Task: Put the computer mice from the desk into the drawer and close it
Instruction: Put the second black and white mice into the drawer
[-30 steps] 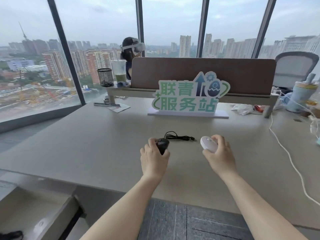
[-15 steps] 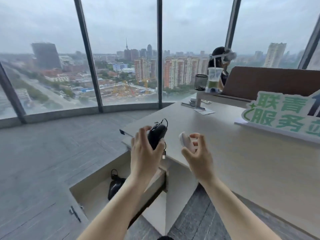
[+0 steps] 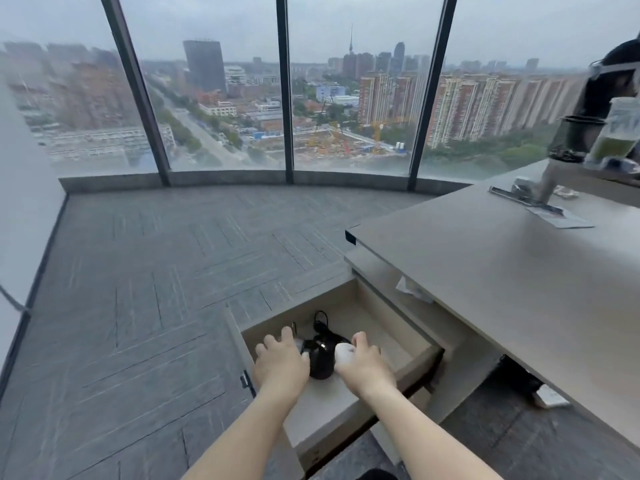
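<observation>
The open drawer (image 3: 408,336) sticks out from under the desk (image 3: 519,278). Both my hands are down inside it. My right hand (image 3: 367,367) grips the white mouse (image 3: 343,353) just above the drawer floor. My left hand (image 3: 282,362) lies with spread fingers over a black mouse (image 3: 320,360), thumb against its side; the palm hides part of it. A black cable (image 3: 320,322) loops up behind. The dark shape may be two black mice close together; I cannot tell them apart.
A drawer handle (image 3: 246,379) shows on the left front panel. A crumpled tissue (image 3: 412,291) lies on the ledge under the desk top. A mesh pen cup (image 3: 575,140) and a drink cup (image 3: 620,133) stand at the far right, with a person behind them. Grey carpet spreads to the left.
My view swung left and down from the desk top to the drawer. Both hands carried their mice off the desk and lowered them into the drawer.
</observation>
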